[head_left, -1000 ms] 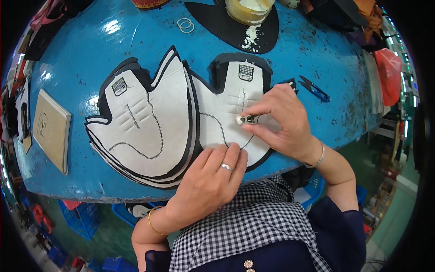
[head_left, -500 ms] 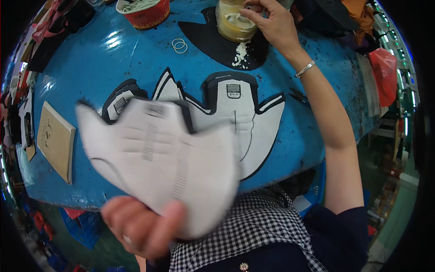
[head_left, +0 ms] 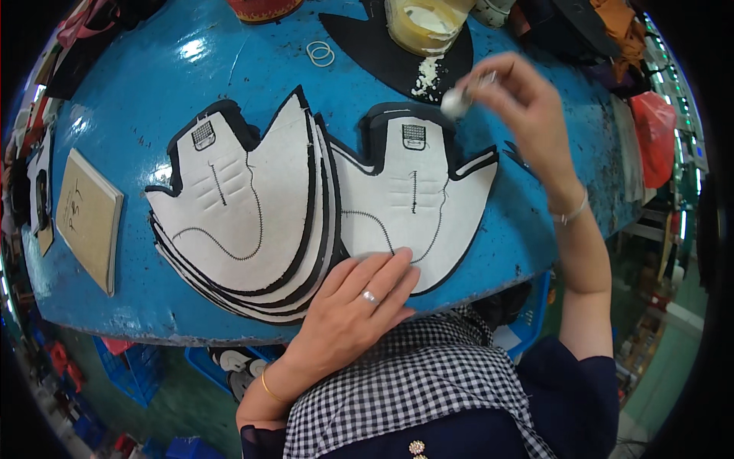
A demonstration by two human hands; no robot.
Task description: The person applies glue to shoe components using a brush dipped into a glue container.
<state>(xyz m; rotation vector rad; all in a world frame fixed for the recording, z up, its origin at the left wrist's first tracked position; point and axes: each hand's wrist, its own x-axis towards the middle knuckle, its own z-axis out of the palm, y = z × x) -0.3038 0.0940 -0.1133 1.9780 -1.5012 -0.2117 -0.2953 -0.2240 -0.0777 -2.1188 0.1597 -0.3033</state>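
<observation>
On the blue table [head_left: 527,237], directly below my head camera, two lots of white, black-edged cut pieces lie side by side.

Left: a stack [head_left: 222,191], several layers deep, edges fanned out. Right: a panel [head_left: 417,229] lying flat, its left side overlapped by the stack. Both tops show zigzag stitching, pressed ridges and a small dark grid patch near the upper end.

Left hand [head_left: 355,294]: palm down, fingers stretched out and lying close together, gripping nothing. I see fingertips on the panel's lower part. Ring on one finger, gold bangle at the wrist.

Right hand [head_left: 527,115]: fingers clamped on a small tool [head_left: 480,80] with a white blob [head_left: 454,103] at its end. Blob sits by the upper right corner of the panel; whether it touches, I cannot tell. Hand slightly blurred.

Far side: pot [head_left: 424,27] of pale paste standing on a black sheet [head_left: 359,46], white crumbs [head_left: 428,75] spilled in front of it. Rubber bands [head_left: 320,53] left of the sheet. Notebook [head_left: 88,218] near the table's left edge. Snips [head_left: 518,159] beyond the panel's right tip, partly hidden by the right hand.
</observation>
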